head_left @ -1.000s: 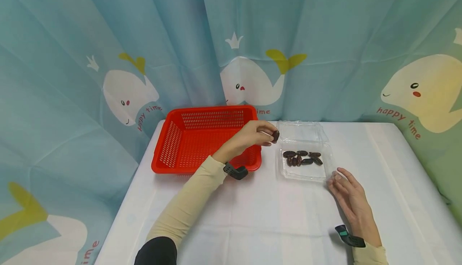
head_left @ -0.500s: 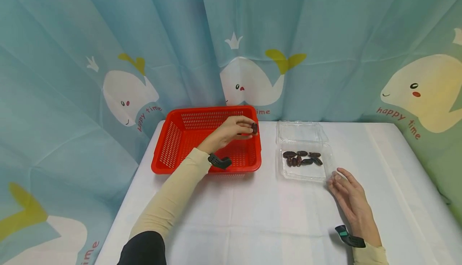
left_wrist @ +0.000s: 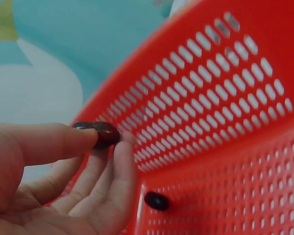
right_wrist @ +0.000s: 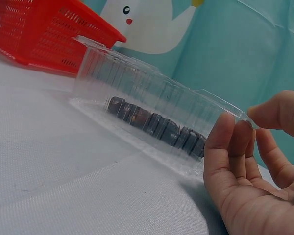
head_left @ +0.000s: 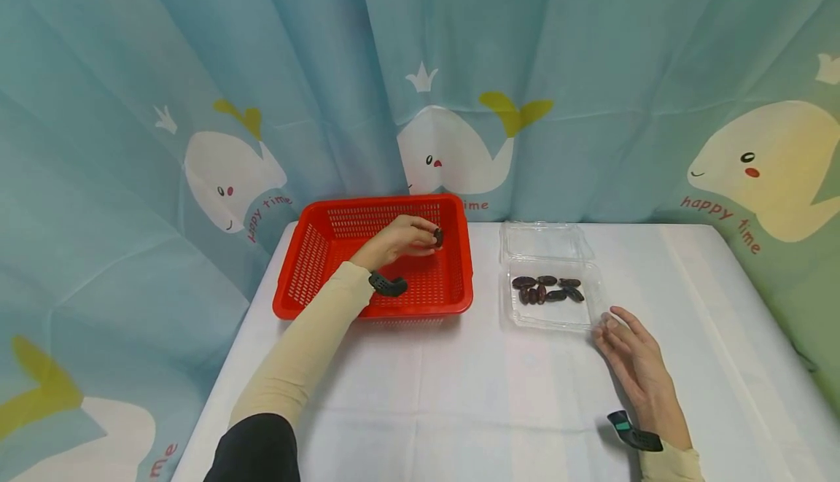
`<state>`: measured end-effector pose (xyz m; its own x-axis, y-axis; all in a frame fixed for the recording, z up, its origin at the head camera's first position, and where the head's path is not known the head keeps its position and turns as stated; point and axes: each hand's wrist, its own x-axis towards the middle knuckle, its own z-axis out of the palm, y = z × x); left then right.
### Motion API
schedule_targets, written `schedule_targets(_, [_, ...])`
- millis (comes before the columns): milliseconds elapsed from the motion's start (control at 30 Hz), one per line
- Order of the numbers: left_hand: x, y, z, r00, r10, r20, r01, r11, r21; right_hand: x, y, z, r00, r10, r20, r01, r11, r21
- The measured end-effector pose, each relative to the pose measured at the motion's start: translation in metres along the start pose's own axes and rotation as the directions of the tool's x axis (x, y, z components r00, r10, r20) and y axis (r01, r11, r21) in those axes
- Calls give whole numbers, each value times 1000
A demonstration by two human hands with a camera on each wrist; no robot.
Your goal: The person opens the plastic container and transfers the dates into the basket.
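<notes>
"So, starting at the left hand [head_left: 396, 240], holding what?"

"Pinching a dark date [left_wrist: 100, 134] between thumb and fingertips, parted just by the thickness of the fruit."

"Held where?"

"Over the red basket [head_left: 341, 259], inside the rim, toward the right half in the head view. Hard to tell how high above the slotted floor."

"With what below?"

"A second date [left_wrist: 157, 200], down in the basket beside a slotted wall, with red mesh to spare around it."

"And with the right hand [head_left: 633, 362]?"

"Pinching the see-through container [head_left: 547, 318] at the near right corner, thumb at the rim, fingers curled against the outside."

"Further in?"

"A cluster of dates [head_left: 555, 295] in two rough rows, well in from the near edge. Behind, a hinged lid [head_left: 541, 241], folded back toward the blue curtain [head_left: 590, 66]."

"And for moving room?"

"Between basket and container, a narrow strip of white cloth [head_left: 487, 285]. In front of both, and right of the right hand, much wider stretches. At the back, close to the curtain, both far edges."
</notes>
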<state>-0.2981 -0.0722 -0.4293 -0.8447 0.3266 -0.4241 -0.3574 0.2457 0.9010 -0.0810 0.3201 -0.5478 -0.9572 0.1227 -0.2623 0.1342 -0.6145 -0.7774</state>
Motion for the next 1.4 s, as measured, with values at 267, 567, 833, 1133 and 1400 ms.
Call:
schedule_targets(267, [11, -5, -14, 991, -111, -81, 107, 993, -46, 1, 0, -1, 1000, 3, 2, -3, 1000, -14])
schedule_targets(567, [27, -14, -25, 976, -174, -129, 166, 984, -70, 0, -1, 2, 1000, 14, -26, -15, 999, -33])
schedule_targets(833, [35, -24, -29, 968, -188, -167, 176, 981, -84, 1, -1, 3, 1000, 8, -3, -8, 1000, -7])
schedule_targets(1133, [37, -31, -25, 965, -145, -219, 152, 988, 19, 1, -1, 4, 1000, -6, -14, 6, 1000, -26])
schedule_targets(1400, [51, -34, -25, 963, -132, -235, 161, 981, 109, -1, -2, 3, 1000, 4, -16, -4, 1000, -20])
